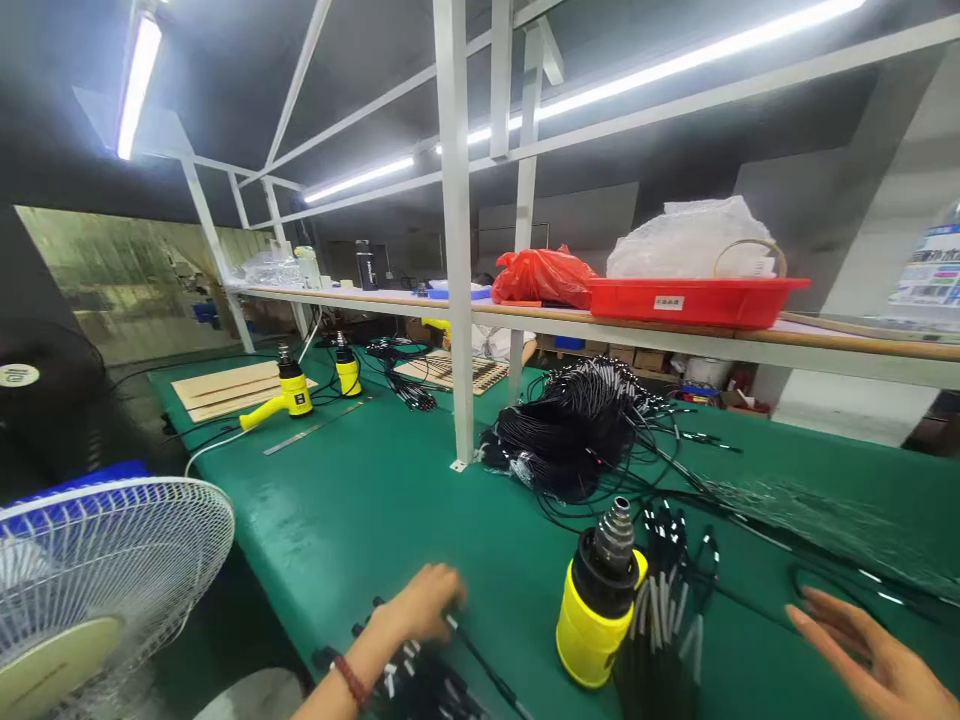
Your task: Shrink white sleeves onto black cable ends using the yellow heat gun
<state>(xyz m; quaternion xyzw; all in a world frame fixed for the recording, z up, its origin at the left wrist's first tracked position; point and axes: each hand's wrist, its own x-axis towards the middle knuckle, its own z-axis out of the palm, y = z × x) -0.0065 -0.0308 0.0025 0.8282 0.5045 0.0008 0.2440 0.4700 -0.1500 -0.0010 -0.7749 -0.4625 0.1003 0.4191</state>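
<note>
My left hand, with a dark red bracelet at the wrist, is over the near edge of the green table. Its fingers are curled and smeared by motion, so their grip is unclear. A thin black cable runs close beside them, and a bundle of black cables with pale tips lies under the wrist. At the lower right, my right hand is open with fingers apart, just beside a loose black cable. Between the hands a yellow heat gun stands nozzle up. Black cables with grey sleeves lie against its right side.
A large heap of black cables lies beyond the white post. Two more yellow heat guns stand at the far left near flat boards. The shelf holds a red tray. A fan stands left of the table.
</note>
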